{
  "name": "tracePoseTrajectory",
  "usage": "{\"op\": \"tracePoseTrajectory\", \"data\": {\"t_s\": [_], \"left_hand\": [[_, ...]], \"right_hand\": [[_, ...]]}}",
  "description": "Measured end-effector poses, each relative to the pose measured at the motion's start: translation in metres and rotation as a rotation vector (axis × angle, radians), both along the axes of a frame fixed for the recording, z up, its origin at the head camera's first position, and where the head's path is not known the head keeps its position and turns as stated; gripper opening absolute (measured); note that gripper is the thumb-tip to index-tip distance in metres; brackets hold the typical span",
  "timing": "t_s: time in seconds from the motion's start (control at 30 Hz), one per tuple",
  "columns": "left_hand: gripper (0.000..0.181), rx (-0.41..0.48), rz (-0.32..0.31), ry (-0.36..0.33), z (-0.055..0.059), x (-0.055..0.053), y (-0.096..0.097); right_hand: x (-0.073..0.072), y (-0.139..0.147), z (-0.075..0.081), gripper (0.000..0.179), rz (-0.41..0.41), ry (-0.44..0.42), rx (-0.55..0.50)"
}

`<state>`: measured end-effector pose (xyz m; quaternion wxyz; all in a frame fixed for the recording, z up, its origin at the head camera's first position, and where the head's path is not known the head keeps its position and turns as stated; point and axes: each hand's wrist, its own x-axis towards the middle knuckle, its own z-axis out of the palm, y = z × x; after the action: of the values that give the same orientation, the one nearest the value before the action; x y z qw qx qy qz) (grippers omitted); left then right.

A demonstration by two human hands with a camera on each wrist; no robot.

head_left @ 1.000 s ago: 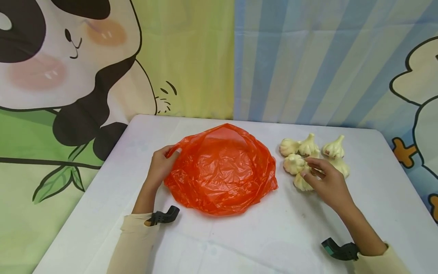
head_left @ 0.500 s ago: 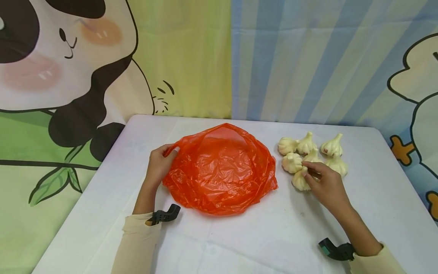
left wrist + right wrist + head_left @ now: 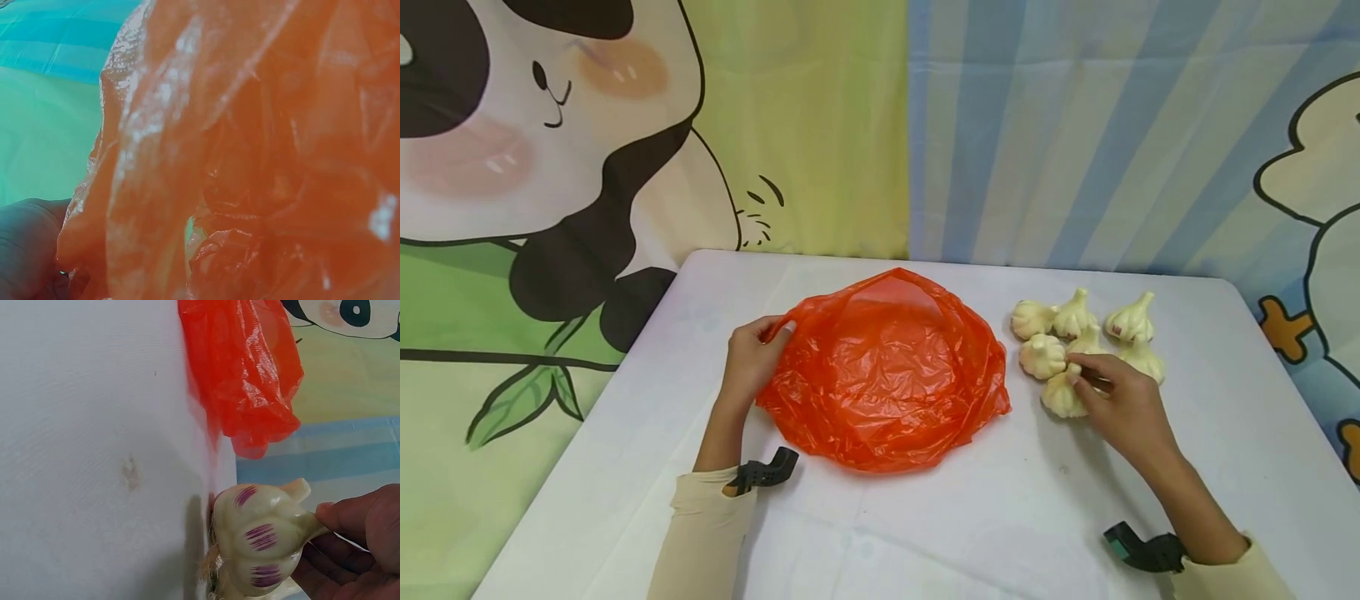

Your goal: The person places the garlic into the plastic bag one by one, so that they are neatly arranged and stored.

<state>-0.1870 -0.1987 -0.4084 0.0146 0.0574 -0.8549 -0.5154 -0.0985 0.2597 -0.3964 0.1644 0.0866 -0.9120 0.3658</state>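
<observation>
A red plastic bag (image 3: 887, 375) lies spread on the table with its mouth held wide. My left hand (image 3: 752, 358) pinches the bag's left rim between thumb and fingers; in the left wrist view the thumb (image 3: 28, 240) shows at the edge of the red film. On the right, my right hand (image 3: 1123, 404) pinches the stem of the nearest garlic bulb (image 3: 1063, 395). That bulb, cream with purple streaks, fills the lower part of the right wrist view, its stem between thumb and fingers (image 3: 347, 515). Its root end is close to the tabletop.
Several other garlic bulbs (image 3: 1042, 357) cluster just behind the right hand, some partly hidden by it. The white table (image 3: 865, 550) ends at a back edge against a cartoon-printed curtain (image 3: 820, 125). Black wrist cameras (image 3: 1142, 550) sit on both forearms.
My right hand has moved slightly down and closed its fingertips on the stem of the nearest garlic bulb. The left hand keeps its hold on the bag, which stays in place.
</observation>
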Motion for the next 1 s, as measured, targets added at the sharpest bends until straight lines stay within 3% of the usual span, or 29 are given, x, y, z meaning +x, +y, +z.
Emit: {"op": "tracePoseTrajectory", "data": {"t_s": [0.27,0.5,0.73,1.0], "left_hand": [[0.041,-0.033,-0.007,0.006,0.0,0.003,0.001],[0.041,-0.048,-0.022,0.033,0.001,0.003,0.001],[0.043,-0.056,-0.027,0.01,0.002,0.003,0.0],[0.043,-0.071,-0.059,0.026,0.001,0.003,0.001]], "right_hand": [[0.0,-0.001,0.007,0.033,0.012,0.08,-0.049],[-0.005,-0.01,0.019,0.032,0.026,0.109,-0.1],[-0.013,-0.023,0.029,0.034,0.08,0.114,-0.183],[-0.027,-0.041,0.034,0.033,0.253,0.12,-0.232]]}}
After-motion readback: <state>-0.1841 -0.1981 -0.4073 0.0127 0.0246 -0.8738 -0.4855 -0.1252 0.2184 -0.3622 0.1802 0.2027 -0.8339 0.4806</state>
